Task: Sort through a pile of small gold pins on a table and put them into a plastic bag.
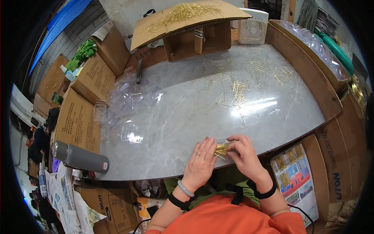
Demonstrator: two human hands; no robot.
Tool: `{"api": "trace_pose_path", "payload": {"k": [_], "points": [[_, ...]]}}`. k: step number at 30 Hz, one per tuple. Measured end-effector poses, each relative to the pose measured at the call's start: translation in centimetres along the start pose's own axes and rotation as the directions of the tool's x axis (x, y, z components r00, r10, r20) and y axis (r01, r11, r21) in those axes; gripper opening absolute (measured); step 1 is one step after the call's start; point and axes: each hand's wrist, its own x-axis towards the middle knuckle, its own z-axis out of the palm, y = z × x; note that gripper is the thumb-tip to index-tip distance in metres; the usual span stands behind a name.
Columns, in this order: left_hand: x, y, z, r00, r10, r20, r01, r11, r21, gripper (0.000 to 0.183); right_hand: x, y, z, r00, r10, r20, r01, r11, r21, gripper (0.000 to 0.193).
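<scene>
A small bundle of thin gold wire hooks (221, 150) lies between my two hands at the near edge of the grey tabletop. My left hand (199, 162) is at its left end, back of the hand up and fingers long and close together; the wires come out between forefinger and thumb. My right hand (244, 154) has its fingers curled, with thumb and fingertips pinching the right end. Part of the bundle is hidden under the fingers. Farther up the table, many loose gold wire hooks (239, 90) lie scattered, thickest right of the middle.
Clear plastic boxes (132, 130) lie on the table's left side. A grey flask (80, 156) lies at the near left corner. Cartons (80, 117) wall the left edge. A cardboard shelf (187, 23) piled with wire and a white fan (252, 28) stand at the back.
</scene>
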Motion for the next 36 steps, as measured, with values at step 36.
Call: {"api": "trace_pose_path", "payload": {"k": [36], "points": [[-0.6, -0.3, 0.4, 0.988, -0.118, -0.098, 0.108, 0.989, -0.104, 0.067, -1.1, -0.2, 3.6, 0.952, -0.126, -0.278, 0.037, 0.952, -0.304, 0.042]]}}
